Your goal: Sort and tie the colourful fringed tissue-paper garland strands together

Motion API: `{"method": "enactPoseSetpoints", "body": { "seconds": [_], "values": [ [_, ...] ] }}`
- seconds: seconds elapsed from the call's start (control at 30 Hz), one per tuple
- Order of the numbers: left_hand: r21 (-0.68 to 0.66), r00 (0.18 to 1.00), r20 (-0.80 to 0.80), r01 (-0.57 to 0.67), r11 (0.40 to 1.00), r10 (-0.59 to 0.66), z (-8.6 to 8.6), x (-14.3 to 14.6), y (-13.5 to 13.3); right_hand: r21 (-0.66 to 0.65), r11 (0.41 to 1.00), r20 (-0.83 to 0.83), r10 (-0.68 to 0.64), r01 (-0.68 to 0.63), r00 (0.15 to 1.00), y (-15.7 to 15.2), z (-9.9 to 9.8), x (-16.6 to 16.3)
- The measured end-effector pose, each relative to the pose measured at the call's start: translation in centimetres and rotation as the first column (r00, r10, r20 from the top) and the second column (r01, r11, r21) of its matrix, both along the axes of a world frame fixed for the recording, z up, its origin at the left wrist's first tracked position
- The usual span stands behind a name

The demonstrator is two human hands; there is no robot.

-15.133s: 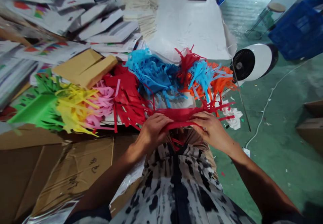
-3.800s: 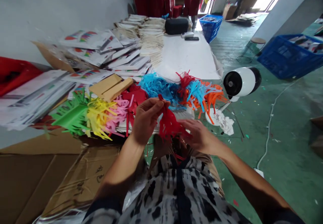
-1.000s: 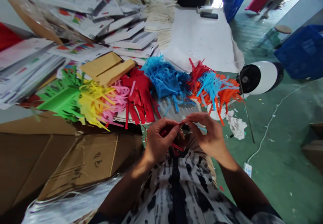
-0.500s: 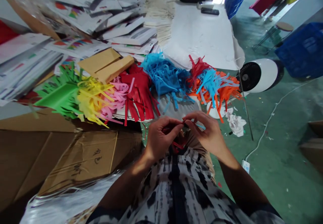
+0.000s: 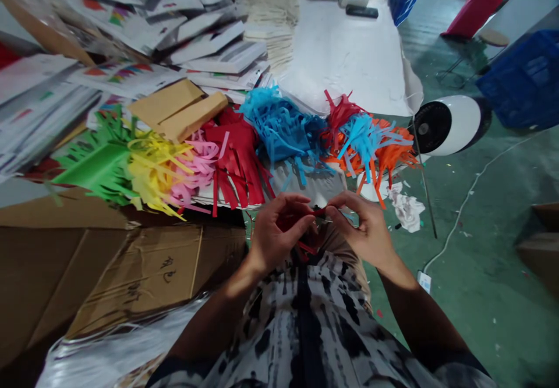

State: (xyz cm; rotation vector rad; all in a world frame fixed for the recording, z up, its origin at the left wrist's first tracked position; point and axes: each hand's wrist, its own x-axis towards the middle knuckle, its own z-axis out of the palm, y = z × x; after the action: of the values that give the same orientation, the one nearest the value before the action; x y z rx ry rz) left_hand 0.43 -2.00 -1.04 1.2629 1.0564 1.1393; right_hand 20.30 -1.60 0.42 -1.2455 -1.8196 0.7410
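Just above my lap, my left hand [image 5: 279, 225] pinches a twisted piece of red tissue-paper tassel [image 5: 320, 212], with more red paper tucked inside its curled fingers. My right hand [image 5: 362, 228] grips the other end of the twist between thumb and fingertips. Red strips show below the hands, partly hidden. On the table edge beyond lie fringed paper bundles: green [image 5: 96, 166], yellow [image 5: 157, 166], pink [image 5: 198, 161], dark red [image 5: 236, 161], blue [image 5: 283, 126], and a mixed one of light blue [image 5: 367, 137] and orange [image 5: 388, 149].
Flat white printed packets [image 5: 218, 56] are heaped at the back left, with a tan paper packet [image 5: 174, 108] before them. A cardboard box [image 5: 144, 271] stands at my left. To the right are a white fan [image 5: 463, 126], a thin rod [image 5: 428, 196], a cable [image 5: 463, 213] and blue crates [image 5: 524, 79].
My hands have drawn slightly apart, the right one moving right, so a short length of twisted red paper now shows between them. The view has shifted a little.
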Motion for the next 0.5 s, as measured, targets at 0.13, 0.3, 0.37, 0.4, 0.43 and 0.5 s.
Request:
{"method": "enactPoseSetpoints", "body": {
  "seconds": [0.13,0.3,0.37,0.4,0.43,0.5],
  "values": [
    [-0.012,0.998,-0.001,-0.056,0.998,0.056,-0.2,0.2,0.1,-0.070,0.998,-0.021,-0.001,-0.001,1.000,-0.1,-0.2,-0.3],
    [-0.036,0.998,-0.003,-0.058,0.998,0.058,-0.4,0.6,0.2,-0.148,0.988,-0.136,-0.060,0.040,0.989,-0.3,-0.9,-0.2],
    [-0.044,1.000,-0.020,-0.006,0.999,0.005,-0.4,0.6,0.3,-0.143,0.986,-0.191,-0.113,0.086,0.975,-0.3,-1.2,-0.1],
    [-0.041,0.998,-0.042,0.041,0.998,-0.043,-0.4,0.5,0.3,-0.135,0.986,-0.192,-0.118,0.093,0.974,-0.3,-1.3,0.0],
    [-0.031,0.993,-0.076,0.092,0.995,-0.094,-0.4,0.5,0.3,-0.125,0.988,-0.172,-0.110,0.089,0.979,-0.4,-1.3,0.0],
    [-0.006,0.970,-0.169,0.178,0.984,-0.176,-0.5,0.4,0.3,-0.100,0.993,-0.099,-0.076,0.066,0.992,-0.6,-1.2,0.0]
  ]
}}
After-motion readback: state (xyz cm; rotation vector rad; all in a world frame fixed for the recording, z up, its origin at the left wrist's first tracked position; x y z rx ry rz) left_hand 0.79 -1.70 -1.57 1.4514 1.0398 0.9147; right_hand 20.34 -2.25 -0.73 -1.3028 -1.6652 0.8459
